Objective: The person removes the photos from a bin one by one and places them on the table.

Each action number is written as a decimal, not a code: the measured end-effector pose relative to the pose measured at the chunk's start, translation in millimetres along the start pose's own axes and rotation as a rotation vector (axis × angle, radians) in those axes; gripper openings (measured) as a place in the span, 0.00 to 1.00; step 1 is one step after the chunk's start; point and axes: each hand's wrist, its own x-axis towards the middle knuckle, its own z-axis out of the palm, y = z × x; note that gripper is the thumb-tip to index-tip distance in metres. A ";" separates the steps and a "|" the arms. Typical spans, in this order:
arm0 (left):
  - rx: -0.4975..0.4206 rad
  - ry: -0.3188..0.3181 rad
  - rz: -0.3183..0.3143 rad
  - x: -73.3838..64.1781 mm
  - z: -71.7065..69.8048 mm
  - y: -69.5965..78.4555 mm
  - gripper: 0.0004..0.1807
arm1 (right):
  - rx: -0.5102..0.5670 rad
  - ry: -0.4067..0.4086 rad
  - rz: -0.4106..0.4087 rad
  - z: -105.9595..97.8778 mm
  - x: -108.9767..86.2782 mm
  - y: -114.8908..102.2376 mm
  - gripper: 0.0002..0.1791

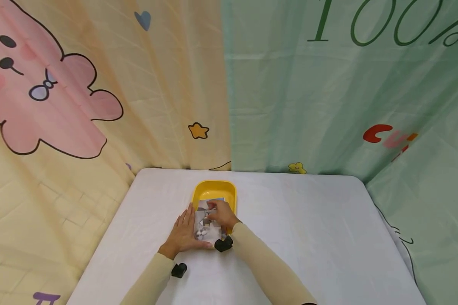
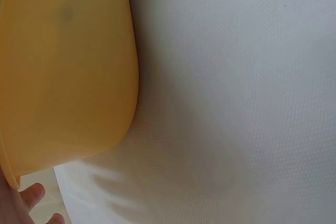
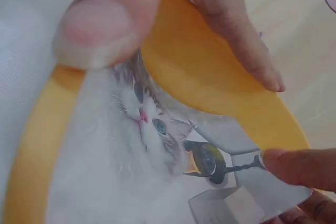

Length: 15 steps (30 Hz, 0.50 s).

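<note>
A yellow plastic tray [image 1: 232, 194] holds printed picture cards. The front kitten card [image 1: 210, 234] shows a cat's face, clearer in the right wrist view, where the card [image 3: 142, 129] looks glossy. Behind its top edge another picture sheet [image 1: 203, 204] shows. My left hand [image 1: 183, 234] rests against the tray's near left corner, its fingers fairly straight along the left side and its thumb across the near rim. Reaching over from the right, my right hand [image 1: 224, 214] pinches the kitten card near its top between thumb and fingers; its fingertips are partly hidden.
The tray stands on a table with a white cloth [image 1: 309, 237]. Behind and beside the table hang printed curtains, cream [image 1: 168, 84] on the left and green [image 1: 290, 97] on the right. Each wrist carries a small black camera [image 1: 179, 270].
</note>
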 end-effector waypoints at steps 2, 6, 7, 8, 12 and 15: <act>-0.012 0.008 0.006 -0.1 -0.6 -0.4 0.79 | -0.005 0.022 0.001 -2.0 0.8 -0.6 0.24; -0.007 -0.012 -0.006 -0.3 -2.3 -0.9 0.80 | -0.027 0.042 0.021 -5.8 0.0 -1.3 0.16; -0.008 -0.011 -0.005 -0.2 -2.4 -1.2 0.80 | -0.030 0.037 0.025 -6.9 -0.7 -1.3 0.14; -0.002 -0.022 -0.011 -0.1 -2.9 -1.0 0.79 | -0.029 0.026 0.033 -8.1 -1.6 -1.3 0.12; 0.004 -0.037 -0.013 0.9 -3.2 -0.2 0.79 | 0.016 -0.045 0.063 -12.7 -6.2 -0.3 0.10; 0.006 -0.031 -0.014 1.5 -2.8 0.8 0.79 | 0.032 -0.070 0.071 -16.7 -8.8 1.7 0.11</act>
